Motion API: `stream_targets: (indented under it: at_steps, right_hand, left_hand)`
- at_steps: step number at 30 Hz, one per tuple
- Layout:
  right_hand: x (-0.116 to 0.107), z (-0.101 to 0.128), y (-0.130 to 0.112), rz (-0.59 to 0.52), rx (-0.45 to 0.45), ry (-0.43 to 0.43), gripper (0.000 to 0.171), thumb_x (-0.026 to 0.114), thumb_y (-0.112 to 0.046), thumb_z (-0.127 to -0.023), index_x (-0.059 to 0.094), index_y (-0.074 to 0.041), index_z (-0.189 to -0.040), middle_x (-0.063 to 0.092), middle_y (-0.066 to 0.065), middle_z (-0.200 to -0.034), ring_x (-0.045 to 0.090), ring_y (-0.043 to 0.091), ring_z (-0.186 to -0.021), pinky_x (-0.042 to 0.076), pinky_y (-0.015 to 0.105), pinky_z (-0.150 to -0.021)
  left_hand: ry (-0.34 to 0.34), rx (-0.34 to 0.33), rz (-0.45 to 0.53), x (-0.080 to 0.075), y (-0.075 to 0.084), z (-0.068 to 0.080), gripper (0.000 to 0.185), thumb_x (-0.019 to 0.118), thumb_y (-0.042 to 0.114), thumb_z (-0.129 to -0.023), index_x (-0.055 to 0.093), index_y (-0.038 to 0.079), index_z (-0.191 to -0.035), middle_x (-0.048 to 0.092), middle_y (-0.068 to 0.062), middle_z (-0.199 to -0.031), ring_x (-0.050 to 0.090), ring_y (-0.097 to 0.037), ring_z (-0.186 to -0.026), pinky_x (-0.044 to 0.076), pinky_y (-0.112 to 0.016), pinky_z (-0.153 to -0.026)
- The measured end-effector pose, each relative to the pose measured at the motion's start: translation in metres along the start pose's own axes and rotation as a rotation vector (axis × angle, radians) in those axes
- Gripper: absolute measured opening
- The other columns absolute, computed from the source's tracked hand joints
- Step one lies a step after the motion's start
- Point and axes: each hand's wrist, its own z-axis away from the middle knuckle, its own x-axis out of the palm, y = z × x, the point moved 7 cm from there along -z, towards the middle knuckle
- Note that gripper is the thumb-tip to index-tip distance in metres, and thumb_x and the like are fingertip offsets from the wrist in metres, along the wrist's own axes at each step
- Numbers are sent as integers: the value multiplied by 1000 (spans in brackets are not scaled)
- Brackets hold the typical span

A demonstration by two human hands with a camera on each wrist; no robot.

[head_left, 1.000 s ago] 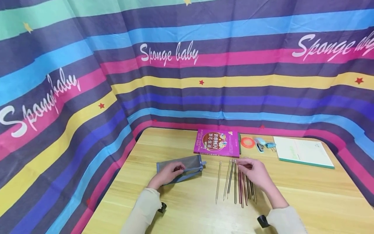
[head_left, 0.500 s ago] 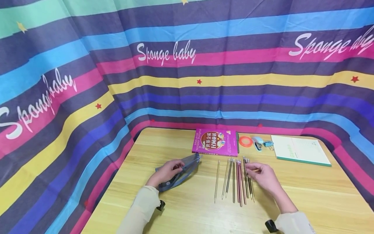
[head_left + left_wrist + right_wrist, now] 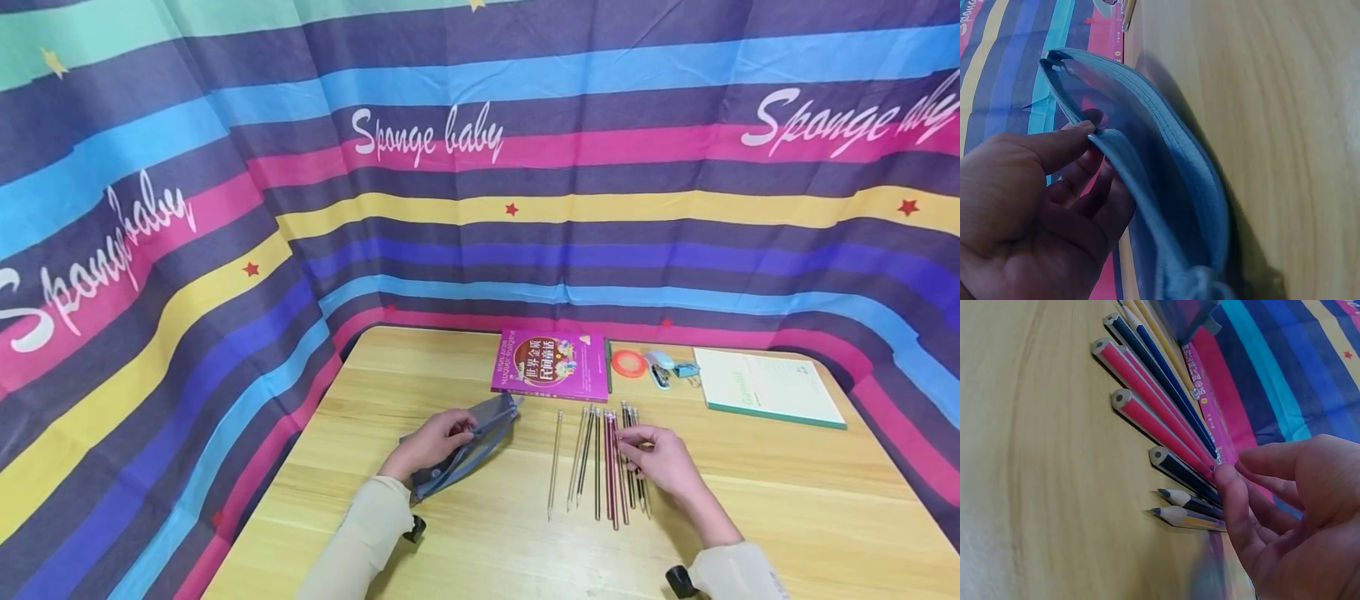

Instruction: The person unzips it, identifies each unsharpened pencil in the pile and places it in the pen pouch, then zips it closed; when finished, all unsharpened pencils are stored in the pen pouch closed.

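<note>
My left hand [image 3: 435, 440] pinches the rim of a blue-grey mesh pencil case [image 3: 1141, 181] between thumb and fingers. The case's zip is undone and its mouth gapes, as the left wrist view shows. To its right a row of pencils lies on the table, among them red pencils [image 3: 1154, 428], dark pencils [image 3: 1185, 472] and a yellowish pencil [image 3: 554, 467] set apart at the left. My right hand [image 3: 660, 460] reaches over the row, its fingertips at the upper part of a red pencil. Thumb and forefinger look slightly apart there; contact is partly hidden.
At the back of the table [image 3: 487, 550] lies a purple book [image 3: 551, 367]. Right of it are an orange-red ring [image 3: 628, 363], a light-blue stapler [image 3: 660, 371], a small blue clip-like item [image 3: 686, 370] and a white notebook [image 3: 768, 387]. A striped curtain [image 3: 465, 250] surrounds the table.
My right hand has shifted right along the pencils, then back a little left to the red ones. The left hand has tilted the pencil case and spread its mouth wider.
</note>
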Motion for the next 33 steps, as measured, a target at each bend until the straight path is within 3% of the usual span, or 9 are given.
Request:
stream_targets:
  at_steps: [12, 26, 33]
  right_hand:
    - [-3, -2, 8, 15, 14, 52, 32, 69, -2, -94, 69, 3, -126, 74, 16, -103, 67, 20, -71, 60, 30, -58]
    - [-13, 0, 10, 137, -13, 119, 35, 75, 1, -86, 71, 3, -121, 72, 15, -102, 67, 19, -75, 60, 28, -59]
    - [-18, 1, 9, 180, -19, 136, 38, 79, -1, -83, 71, 4, -121, 72, 19, -105, 67, 19, -78, 59, 27, -58]
  left_hand:
    - [-3, -18, 71, 3, -1, 2, 14, 58, 9, -105, 67, 5, -116, 65, -6, -91, 57, -7, -71, 52, -25, -66]
    - [-23, -61, 173, 11, -4, 0, 13, 58, 8, -105, 64, 3, -116, 63, -11, -91, 62, -14, -70, 59, -30, -62]
    - [-41, -74, 188, 15, -7, -1, 14, 56, 8, -106, 64, 5, -117, 61, -6, -91, 61, -11, -72, 58, -27, -63]
